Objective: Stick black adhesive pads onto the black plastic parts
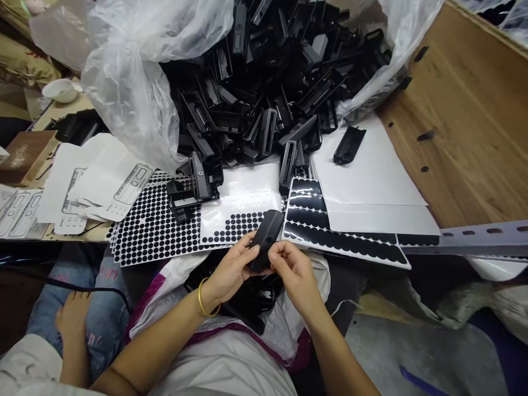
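My left hand [233,269], with a yellow bangle at its wrist, is closed round a black plastic casing [270,228] with a ribbed, carbon-like surface and a small round recess. The thumb and fingers of my right hand [296,272] are pinched against the casing's lower right edge; whether a small sticker is between them I cannot tell. Just beyond the casing lies a sheet of round black stickers [152,234], overlapped by a partly used sticker sheet [247,190]. In my lap, below both hands, an open white bag [165,308] holds more black parts.
A large heap of similar black casings [264,82] spills from a clear plastic bag [132,71]. White printed cards [111,170] lie left, white paper [371,170] and a longer-shaped black sticker sheet [322,220] right. A wooden panel [462,110] borders the right. Another person's hand [74,313] rests at lower left.
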`<state>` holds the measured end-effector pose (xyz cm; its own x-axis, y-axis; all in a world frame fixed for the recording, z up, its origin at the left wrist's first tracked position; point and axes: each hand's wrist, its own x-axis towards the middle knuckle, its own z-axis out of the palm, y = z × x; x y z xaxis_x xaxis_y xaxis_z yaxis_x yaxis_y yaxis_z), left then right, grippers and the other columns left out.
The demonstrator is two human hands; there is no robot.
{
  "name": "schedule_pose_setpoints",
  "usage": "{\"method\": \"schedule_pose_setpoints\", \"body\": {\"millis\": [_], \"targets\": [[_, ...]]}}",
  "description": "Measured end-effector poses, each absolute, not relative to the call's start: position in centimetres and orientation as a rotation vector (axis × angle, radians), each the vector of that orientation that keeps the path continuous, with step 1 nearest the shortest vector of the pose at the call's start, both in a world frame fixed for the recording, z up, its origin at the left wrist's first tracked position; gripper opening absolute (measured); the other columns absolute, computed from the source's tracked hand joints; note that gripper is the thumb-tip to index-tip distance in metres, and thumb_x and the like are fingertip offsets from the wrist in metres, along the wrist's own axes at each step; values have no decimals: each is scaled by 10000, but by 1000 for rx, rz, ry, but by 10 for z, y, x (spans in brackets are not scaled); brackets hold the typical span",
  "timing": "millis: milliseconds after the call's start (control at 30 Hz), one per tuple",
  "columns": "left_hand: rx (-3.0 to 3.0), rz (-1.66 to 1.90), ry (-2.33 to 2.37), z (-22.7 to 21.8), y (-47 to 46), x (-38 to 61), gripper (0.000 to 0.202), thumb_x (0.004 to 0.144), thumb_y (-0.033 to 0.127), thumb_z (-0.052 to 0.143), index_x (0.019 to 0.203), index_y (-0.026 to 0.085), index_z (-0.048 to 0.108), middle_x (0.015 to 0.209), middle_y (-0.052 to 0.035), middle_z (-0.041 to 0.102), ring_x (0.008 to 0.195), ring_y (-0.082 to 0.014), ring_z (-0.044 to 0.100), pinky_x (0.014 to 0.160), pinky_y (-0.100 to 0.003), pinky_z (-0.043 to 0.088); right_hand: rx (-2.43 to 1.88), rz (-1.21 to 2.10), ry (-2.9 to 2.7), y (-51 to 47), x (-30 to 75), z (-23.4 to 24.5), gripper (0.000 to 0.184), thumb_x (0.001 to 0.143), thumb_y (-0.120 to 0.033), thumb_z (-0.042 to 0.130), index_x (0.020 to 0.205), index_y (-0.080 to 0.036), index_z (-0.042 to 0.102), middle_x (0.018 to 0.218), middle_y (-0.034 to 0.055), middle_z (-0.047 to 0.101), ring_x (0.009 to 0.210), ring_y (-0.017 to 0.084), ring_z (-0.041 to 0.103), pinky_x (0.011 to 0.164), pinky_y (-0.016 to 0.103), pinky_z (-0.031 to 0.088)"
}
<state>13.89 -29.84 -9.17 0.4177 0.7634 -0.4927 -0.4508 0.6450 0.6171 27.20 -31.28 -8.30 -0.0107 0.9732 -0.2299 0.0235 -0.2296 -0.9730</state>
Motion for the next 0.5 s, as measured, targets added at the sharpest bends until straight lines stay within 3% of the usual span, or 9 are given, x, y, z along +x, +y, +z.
{"method": "schedule_pose_setpoints", "body": {"millis": [267, 500], "targets": [[451, 763, 817, -89, -299, 138, 277, 809, 276, 601, 1082, 230, 596, 1038, -37, 656, 864, -157, 631, 753, -297, 531, -1414, 1390, -1173, -312, 276, -83, 163, 793, -301, 514, 679, -186, 494, 628, -23, 464, 544, 92, 433, 471, 195, 381], [478, 765, 849, -88, -300, 139, 323, 793, 305, 616, 1106, 231, 595, 1065, -41, 647, 906, -170, 619, 804, -317, 509, -1497, 1263, -1258, -310, 272, -79, 132, 784, -251, 499, 667, -190, 497, 616, -27, 493, 539, 102, 483, 493, 208, 418]]}}
